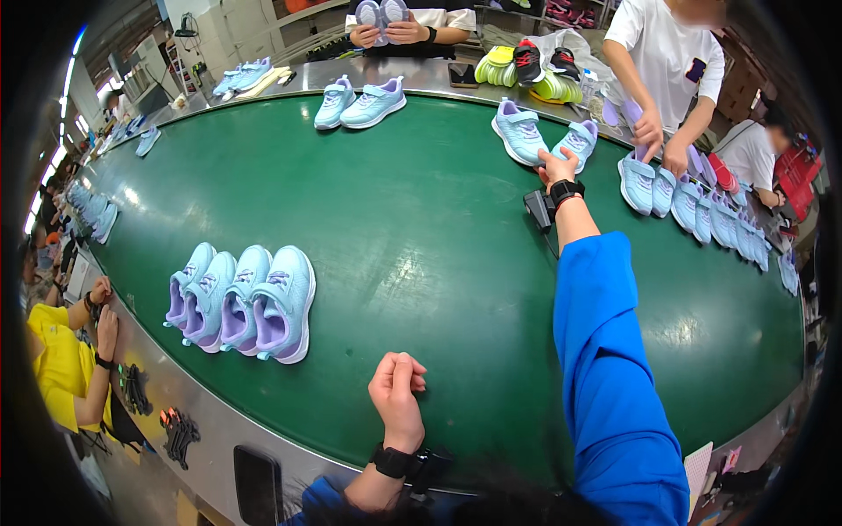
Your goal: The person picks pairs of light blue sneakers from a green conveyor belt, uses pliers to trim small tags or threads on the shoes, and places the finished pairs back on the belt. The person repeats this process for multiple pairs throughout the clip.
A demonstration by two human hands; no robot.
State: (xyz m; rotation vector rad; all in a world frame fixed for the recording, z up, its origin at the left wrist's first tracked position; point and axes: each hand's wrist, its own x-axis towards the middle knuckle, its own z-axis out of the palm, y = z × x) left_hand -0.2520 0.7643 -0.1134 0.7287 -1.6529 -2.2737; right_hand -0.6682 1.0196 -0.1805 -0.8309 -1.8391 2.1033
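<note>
Stretched far across the green table, my right hand (559, 165) has its fingers closed on the near edge of a light blue sneaker (579, 140) with a lilac lining. Beside it on the left stands a matching sneaker (521, 133). My left hand (399, 399) hovers above the near part of the table, fingers loosely curled, with nothing visible in it. To its left, several light blue sneakers (285, 302) stand in a row, heels toward me.
The green table (421, 237) has a metal rim. Another pair of sneakers (373, 105) stands at the far side. At the right, a person in white (671, 61) handles sneakers beside a long row of them. A phone (257, 482) lies on the near rim. A person in yellow (66, 359) sits left.
</note>
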